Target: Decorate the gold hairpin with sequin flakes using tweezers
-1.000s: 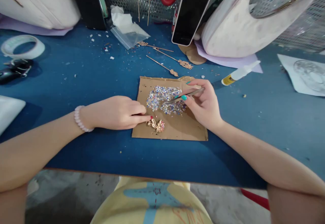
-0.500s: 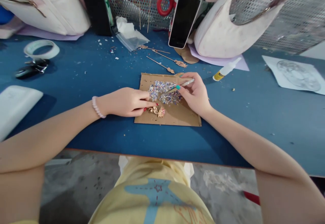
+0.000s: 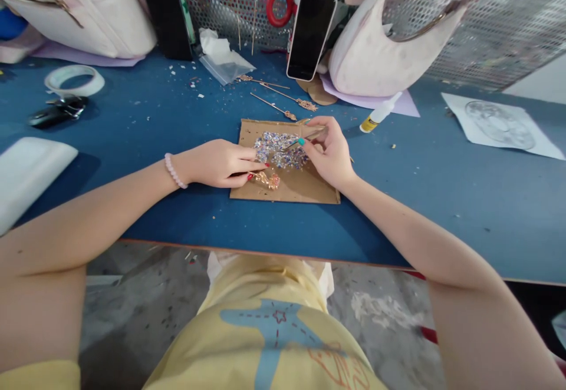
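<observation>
My left hand (image 3: 223, 165) rests at the left side of a piece of cardboard (image 3: 305, 189), its fingers closed on a gold hairpin ornament (image 3: 269, 181) with a flower-like head. The pin's shaft is mostly hidden under the fingers. In my right hand (image 3: 329, 153) is a pair of tweezers (image 3: 315, 134), pinched between thumb and fingers, with the tips down among the small glittering rhinestones (image 3: 276, 141) spread over the cardboard. Whether the tips grip a stone is too small to tell.
Several gold hairpins (image 3: 274, 106) lie behind the cardboard. A glue bottle (image 3: 380, 113) lies to the right, near a propped phone (image 3: 312, 35) and a white handbag (image 3: 398, 54). Leftward are a tape roll (image 3: 74, 81), a black clip-like object (image 3: 58, 112) and a white backpack (image 3: 92, 13).
The tweezers' tips have shifted among the rhinestones and the tool's angle has changed slightly. My left hand still holds the hairpin. The whole view has shifted a little.
</observation>
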Available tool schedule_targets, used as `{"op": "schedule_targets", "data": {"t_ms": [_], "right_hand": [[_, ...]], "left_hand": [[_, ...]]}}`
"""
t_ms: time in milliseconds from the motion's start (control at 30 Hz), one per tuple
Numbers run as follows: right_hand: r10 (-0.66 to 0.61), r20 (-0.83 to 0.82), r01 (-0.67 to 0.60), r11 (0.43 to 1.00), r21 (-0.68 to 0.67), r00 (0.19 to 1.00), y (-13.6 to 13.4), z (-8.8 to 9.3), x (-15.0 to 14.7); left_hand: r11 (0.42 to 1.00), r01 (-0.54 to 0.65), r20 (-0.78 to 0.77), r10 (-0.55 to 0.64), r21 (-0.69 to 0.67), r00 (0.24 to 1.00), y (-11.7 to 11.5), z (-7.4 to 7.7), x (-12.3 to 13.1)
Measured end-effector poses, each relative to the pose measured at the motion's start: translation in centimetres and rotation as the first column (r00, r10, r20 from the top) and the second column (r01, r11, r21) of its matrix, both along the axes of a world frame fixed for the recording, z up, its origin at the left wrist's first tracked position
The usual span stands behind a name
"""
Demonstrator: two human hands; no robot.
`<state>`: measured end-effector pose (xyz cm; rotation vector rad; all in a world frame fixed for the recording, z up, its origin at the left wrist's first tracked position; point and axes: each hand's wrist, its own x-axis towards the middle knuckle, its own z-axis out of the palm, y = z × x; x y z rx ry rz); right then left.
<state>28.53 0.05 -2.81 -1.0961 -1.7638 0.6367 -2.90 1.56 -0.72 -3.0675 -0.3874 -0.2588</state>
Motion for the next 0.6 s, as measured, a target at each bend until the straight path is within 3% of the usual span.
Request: {"op": "schedule_targets", "data": {"t_ms": [433,600], "right_hand": [[0.042,-0.001,-0.042,0.999,0.01,0.999,-0.7,0.6,0.3],[-0.013,-0.065,0.013,1.0,0.0,0.998,1.0,-0.5,2.4]], "left_hand": [[0.995,0.054,0.065,-0.06,0.08,0.996,-1.0,0.8,0.1],[0.993,0.064,0.082,-0.072,0.1,0.994,-1.2,0.7,0.1]]}}
